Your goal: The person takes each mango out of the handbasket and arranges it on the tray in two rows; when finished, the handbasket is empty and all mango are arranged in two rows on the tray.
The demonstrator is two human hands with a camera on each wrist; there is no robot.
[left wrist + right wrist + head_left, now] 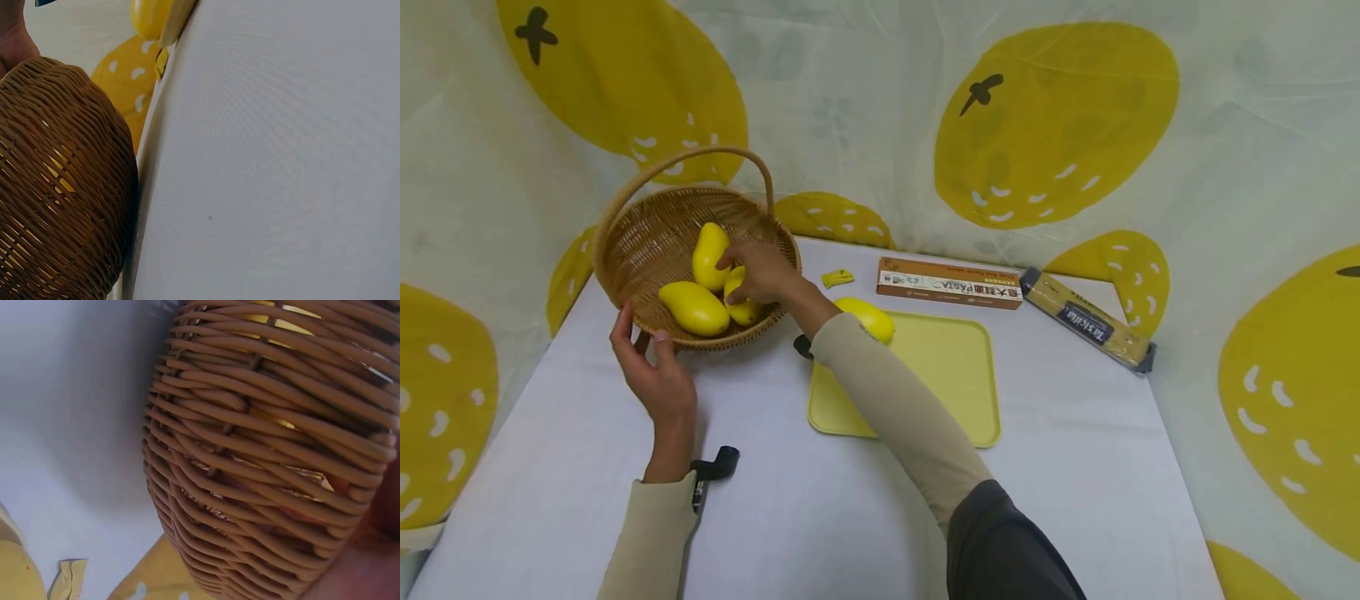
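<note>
Right hand (760, 271) inside the basket (643, 254), thumb and fingers curled on the right-hand mango (747, 313), and that's a grip! Over on the near left, the left hand (658, 379) has its fingers loosely spread and touches the rim from outside, thumb apart from the rest.

To the edges: the basket stands at the back left corner of the table (790, 517), its wicker rim wide open toward the person, the arched handle (681, 154) rising at the back, so the right arm comes in over the right rim, under no part of the arch. A strip of white tabletop runs between basket and tray (940, 367), with a wider stretch spreading in front of both.

Containers, then! Three mangoes in the basket: the gripped one, a front one (694, 308) lying on its side, and a back one (710, 257) leaning up behind. On the tray, one more mango (867, 319) at the back left corner, partly behind the sleeve (902, 408). Behind it, a small yellow scrap (837, 277) and a pasta box (951, 283); at the right, a pasta packet (1090, 321) slants toward the table's side edge.
</note>
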